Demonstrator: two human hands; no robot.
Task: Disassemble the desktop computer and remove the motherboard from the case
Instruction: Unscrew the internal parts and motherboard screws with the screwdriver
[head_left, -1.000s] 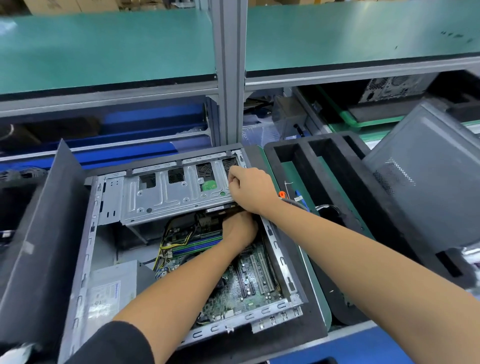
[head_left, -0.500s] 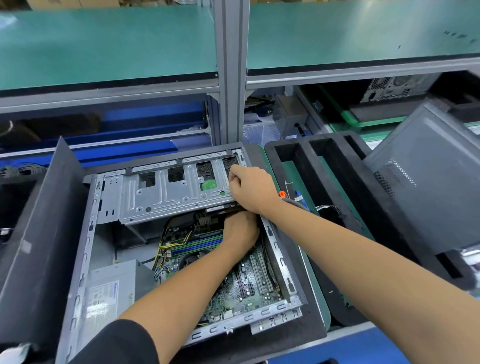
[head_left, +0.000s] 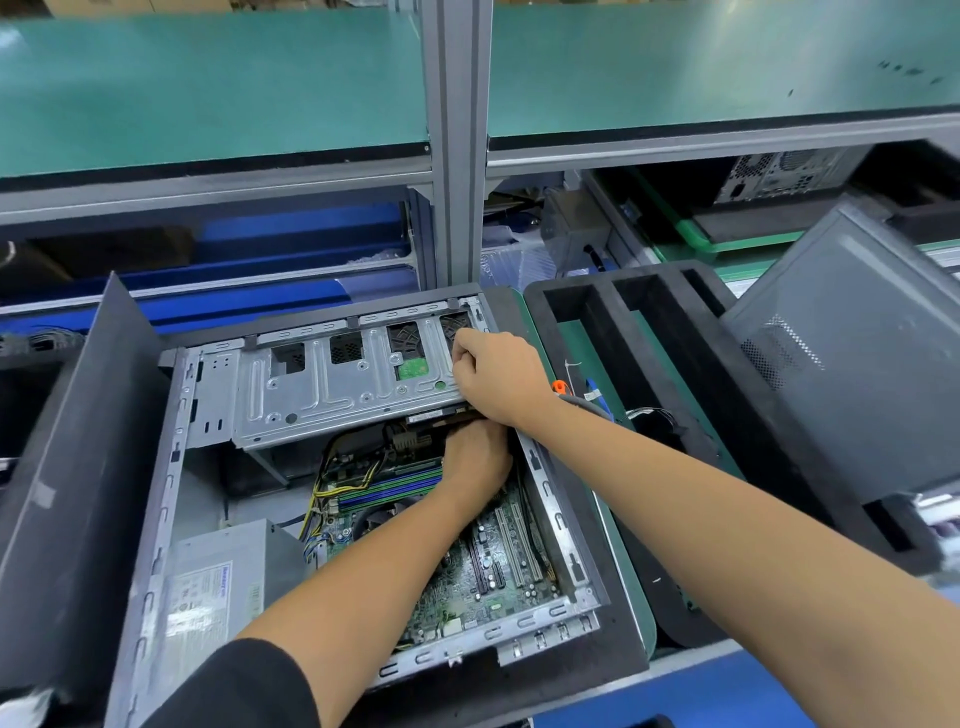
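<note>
The open desktop case (head_left: 166, 519) lies on its side in front of me. The green motherboard (head_left: 498, 587) sits in its floor, with coloured memory slots and yellow cables. A grey metal drive cage (head_left: 332, 389) spans the far end. My right hand (head_left: 498, 379) lies on the cage's right end, its fingers curled over the metal edge. My left hand (head_left: 478, 457) reaches in below, just under the right hand, at a black drive (head_left: 436, 418) beneath the cage. Its fingertips are hidden.
A grey power supply (head_left: 208, 587) fills the case's near left corner. A black panel (head_left: 78, 441) leans at the left. To the right are a black foam tray (head_left: 587, 312), an orange-tipped tool (head_left: 560, 387) and a grey side panel (head_left: 857, 353). An aluminium post (head_left: 457, 156) rises behind.
</note>
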